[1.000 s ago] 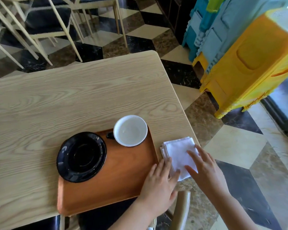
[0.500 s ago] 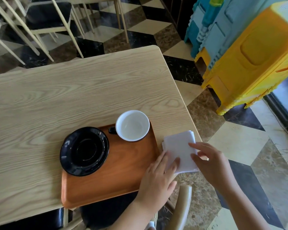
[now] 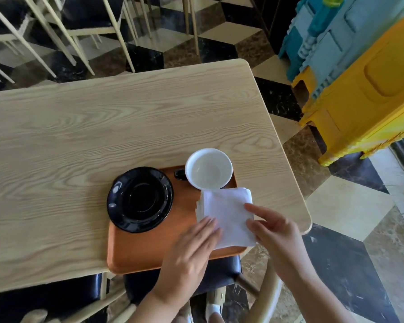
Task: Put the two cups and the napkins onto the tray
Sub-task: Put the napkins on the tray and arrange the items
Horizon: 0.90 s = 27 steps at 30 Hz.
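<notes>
Your wooden tray (image 3: 149, 250) sits at the lower centre of the frame, on the near edge of the light wood table (image 3: 79, 136), overhanging it slightly. A black saucer (image 3: 140, 198) rests on the tray's left part, its rim reaching over the tray's far left corner. A white-lined cup (image 3: 208, 168) with a dark handle stands at the tray's upper right corner. The stack of white napkins (image 3: 226, 213) lies on the tray's right side, its right edge over the rim. Your left hand (image 3: 191, 250) lies flat, fingers extended, on the stack's lower left. Your right hand (image 3: 275, 236) pinches the stack's right edge.
</notes>
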Available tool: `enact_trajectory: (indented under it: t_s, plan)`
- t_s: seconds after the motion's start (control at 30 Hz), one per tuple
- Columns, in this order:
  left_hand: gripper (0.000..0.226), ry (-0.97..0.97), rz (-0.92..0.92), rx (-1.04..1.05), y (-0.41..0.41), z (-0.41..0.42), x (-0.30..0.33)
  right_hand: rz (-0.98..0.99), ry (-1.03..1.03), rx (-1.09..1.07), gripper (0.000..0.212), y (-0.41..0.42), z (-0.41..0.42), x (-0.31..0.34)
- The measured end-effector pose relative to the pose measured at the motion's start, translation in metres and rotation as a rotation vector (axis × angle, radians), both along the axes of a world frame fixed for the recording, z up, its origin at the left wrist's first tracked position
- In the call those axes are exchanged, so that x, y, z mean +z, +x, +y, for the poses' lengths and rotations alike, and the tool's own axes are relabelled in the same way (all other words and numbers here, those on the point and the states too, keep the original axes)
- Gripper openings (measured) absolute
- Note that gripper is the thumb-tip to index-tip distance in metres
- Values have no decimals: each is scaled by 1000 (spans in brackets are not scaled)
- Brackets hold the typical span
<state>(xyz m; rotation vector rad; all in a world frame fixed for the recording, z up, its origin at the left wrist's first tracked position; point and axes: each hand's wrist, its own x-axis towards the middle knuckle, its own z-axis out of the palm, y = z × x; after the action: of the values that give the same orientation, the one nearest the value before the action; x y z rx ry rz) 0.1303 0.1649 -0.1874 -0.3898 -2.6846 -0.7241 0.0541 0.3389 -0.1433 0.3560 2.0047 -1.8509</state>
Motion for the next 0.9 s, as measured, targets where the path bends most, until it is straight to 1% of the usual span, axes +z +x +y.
enact_trajectory:
  t_s: [0.07,0.13,0.3,0.4,0.47,0.57,0.63,0.73,0.9]
  plan:
    - [31,-29,-47,18,6,-10,-10,-30,57,51,30,4,-10,-17]
    - [30,-52,-93,29,12,-14,-20,-9,167,116,29,5,-16,-31]
    - [29,-43,-163,27,19,-12,-31,174,463,269,30,8,-16,-44]
    - [32,-43,-199,40,18,-12,-33,298,593,377,33,13,-17,-47]
    - [32,-92,-242,53,16,-13,-36,418,690,423,36,16,-16,-51]
    - [39,-182,-327,66,14,-14,-36,726,877,508,32,23,-16,-64]
    - [42,-233,-364,67,12,-14,-36,822,988,622,37,27,-17,-71]
    - [48,-297,-379,53,11,-16,-35,797,1089,731,48,29,-16,-75]
    - [53,-328,-401,31,8,-21,-34,692,1149,822,52,29,-17,-73]
